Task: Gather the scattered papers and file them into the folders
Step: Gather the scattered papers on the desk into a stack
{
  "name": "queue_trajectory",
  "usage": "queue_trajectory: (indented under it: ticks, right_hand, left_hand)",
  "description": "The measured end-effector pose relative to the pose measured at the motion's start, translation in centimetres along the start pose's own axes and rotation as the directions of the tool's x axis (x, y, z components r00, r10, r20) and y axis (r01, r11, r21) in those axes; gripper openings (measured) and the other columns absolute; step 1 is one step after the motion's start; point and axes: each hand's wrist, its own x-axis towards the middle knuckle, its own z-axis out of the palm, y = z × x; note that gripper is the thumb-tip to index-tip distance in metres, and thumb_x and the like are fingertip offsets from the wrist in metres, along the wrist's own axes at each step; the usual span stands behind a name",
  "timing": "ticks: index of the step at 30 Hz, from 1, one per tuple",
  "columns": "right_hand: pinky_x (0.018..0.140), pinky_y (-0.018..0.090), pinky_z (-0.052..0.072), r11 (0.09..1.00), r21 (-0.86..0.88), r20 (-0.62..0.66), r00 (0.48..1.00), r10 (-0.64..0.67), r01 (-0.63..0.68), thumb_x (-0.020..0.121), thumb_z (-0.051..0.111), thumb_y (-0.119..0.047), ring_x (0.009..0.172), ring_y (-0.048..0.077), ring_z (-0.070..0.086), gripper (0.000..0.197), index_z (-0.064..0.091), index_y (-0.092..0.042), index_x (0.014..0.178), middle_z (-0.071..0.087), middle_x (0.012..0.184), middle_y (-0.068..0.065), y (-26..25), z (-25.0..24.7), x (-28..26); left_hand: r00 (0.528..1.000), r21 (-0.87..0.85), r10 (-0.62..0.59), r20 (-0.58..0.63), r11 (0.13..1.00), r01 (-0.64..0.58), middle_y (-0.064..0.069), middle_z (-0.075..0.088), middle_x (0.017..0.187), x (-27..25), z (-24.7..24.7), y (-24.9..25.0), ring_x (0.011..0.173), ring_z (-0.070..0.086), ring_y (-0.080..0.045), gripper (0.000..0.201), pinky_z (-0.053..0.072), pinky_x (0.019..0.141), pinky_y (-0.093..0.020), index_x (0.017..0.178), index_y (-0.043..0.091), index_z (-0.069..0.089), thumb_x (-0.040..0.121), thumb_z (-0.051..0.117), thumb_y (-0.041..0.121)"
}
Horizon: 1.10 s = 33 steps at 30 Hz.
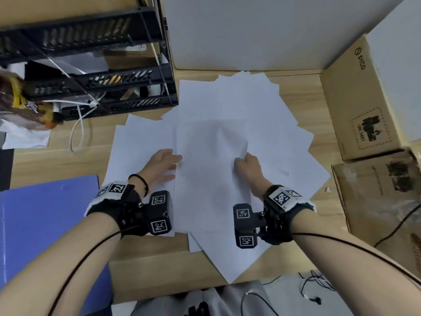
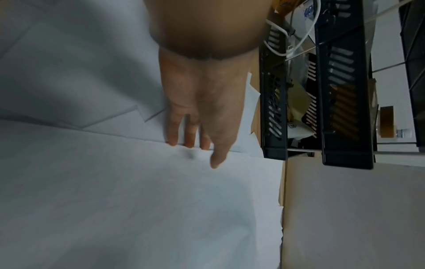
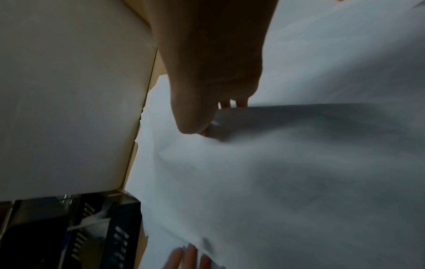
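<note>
Papers [image 1: 211, 160]: right hand [image 1: 247, 166] pinches top sheet, left hand [image 1: 163, 165] flat.

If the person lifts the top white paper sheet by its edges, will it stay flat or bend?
The top white paper sheet will probably sag: it already bulges between the left hand and the right hand, which pinches its edge. It looks thin and light. It may slide over the scattered white papers beneath.

Black tray rack [image 1: 95, 65] far left; cardboard boxes [image 1: 355, 99] right; white cable [image 1: 77, 131] on desk [image 1: 57, 160].
</note>
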Motion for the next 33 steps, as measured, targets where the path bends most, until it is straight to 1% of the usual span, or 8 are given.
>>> queue_trajectory:
  ticks: [6, 8, 10, 14, 21, 25, 30, 33]
  right_hand:
    - [0.086, 0.043, 0.056, 1.0, -0.002, 0.206, 0.978, 0.022, -0.022, 0.091, 0.051, -0.016, 0.098, 0.031, 0.066, 0.031, 0.061, -0.009, 0.12, 0.068, 0.112, 0.012, 0.7, -2.1, 0.2]
    - [0.083, 0.04, 0.055, 1.0, -0.011, 0.233, 0.972, 0.023, -0.021, 0.092, 0.053, -0.015, 0.099, 0.029, 0.065, 0.034, 0.058, -0.01, 0.125, 0.067, 0.114, 0.011, 1.1, -2.3, 0.2]
    - [0.089, 0.043, 0.055, 0.999, -0.043, 0.233, 0.972, 0.015, -0.006, 0.092, 0.054, -0.018, 0.103, 0.03, 0.065, 0.037, 0.058, -0.012, 0.128, 0.067, 0.118, 0.009, 1.4, -2.6, 0.1]
    - [0.097, 0.041, 0.048, 0.989, -0.11, 0.11, 0.99, -0.083, 0.095, 0.089, 0.064, -0.03, 0.111, 0.024, 0.057, 0.04, 0.056, -0.014, 0.125, 0.058, 0.123, 0.004, 2.1, -4.2, 0.7]
    - [0.105, 0.044, 0.035, 0.971, -0.218, -0.28, 0.959, 0.038, -0.102, 0.085, 0.07, -0.033, 0.137, 0.033, 0.034, 0.074, 0.035, -0.002, 0.143, 0.037, 0.147, 0.016, 1.1, -5.2, 2.0]
    - [0.106, 0.04, 0.032, 0.965, -0.172, -0.421, 0.901, 0.109, -0.197, 0.078, 0.075, -0.026, 0.136, 0.032, 0.031, 0.085, 0.027, -0.003, 0.144, 0.034, 0.146, 0.016, -0.6, -2.8, 3.2]
    - [0.108, 0.039, 0.033, 0.939, -0.174, -0.479, 0.859, 0.182, -0.296, 0.078, 0.075, -0.025, 0.129, 0.028, 0.033, 0.083, 0.025, -0.016, 0.144, 0.033, 0.142, 0.013, -0.5, -0.8, 4.9]
    - [0.105, 0.048, 0.033, 0.93, -0.304, -0.301, 0.947, 0.113, -0.208, 0.084, 0.067, -0.026, 0.13, 0.038, 0.038, 0.075, 0.026, -0.008, 0.144, 0.035, 0.144, 0.021, 0.6, -1.7, 5.0]
  left_hand:
    - [0.998, 0.119, -0.033, 0.048, 0.992, 0.027, -0.009, 0.055, 0.082, -0.2, 1.8, 0.2, 0.055, 0.047, -0.012, 0.031, 0.038, 0.046, -0.023, 0.113, 0.012, 0.057, 0.086, 0.07, 0.02]
    - [0.999, 0.22, 0.023, 0.049, 0.975, -0.033, -0.004, 0.046, 0.069, -0.6, 3.0, 0.1, 0.048, 0.041, -0.008, 0.015, 0.033, 0.045, -0.018, 0.082, 0.013, 0.054, 0.089, 0.065, 0.019]
    - [0.994, 0.267, 0.105, 0.036, 0.957, -0.111, 0.0, 0.045, 0.064, -1.0, 3.8, 0.1, 0.051, 0.043, -0.008, 0.03, 0.035, 0.05, -0.017, 0.066, 0.015, 0.047, 0.092, 0.061, 0.016]
    - [0.975, 0.272, 0.197, -0.103, 0.948, -0.163, -0.002, 0.065, 0.091, -1.2, 2.2, -0.3, 0.081, 0.061, -0.018, 0.017, 0.051, 0.078, -0.032, 0.096, 0.008, 0.065, 0.092, 0.057, 0.023]
    - [0.913, 0.298, 0.219, -0.345, 0.948, -0.114, -0.002, 0.058, 0.087, -1.1, -1.5, -2.8, 0.083, 0.054, -0.022, 0.01, 0.041, 0.075, -0.028, 0.099, 0.012, 0.056, 0.095, 0.052, 0.021]
    - [0.901, 0.239, 0.287, -0.324, 0.947, -0.216, 0.013, 0.053, 0.085, -1.0, -0.4, -2.1, 0.075, 0.051, -0.004, 0.005, 0.04, 0.066, -0.016, 0.102, 0.015, 0.051, 0.097, 0.047, 0.015]
    - [0.917, 0.216, 0.319, -0.239, 0.938, -0.27, 0.001, 0.036, 0.072, 0.4, 2.1, -0.2, 0.064, 0.034, -0.012, 0.017, 0.027, 0.049, -0.012, 0.082, 0.013, 0.042, 0.096, 0.051, 0.017]
    - [0.936, 0.165, 0.281, -0.213, 0.954, -0.249, -0.004, 0.041, 0.084, 1.1, 2.8, 0.6, 0.075, 0.039, -0.015, 0.008, 0.031, 0.061, -0.024, 0.088, 0.019, 0.047, 0.093, 0.052, 0.019]
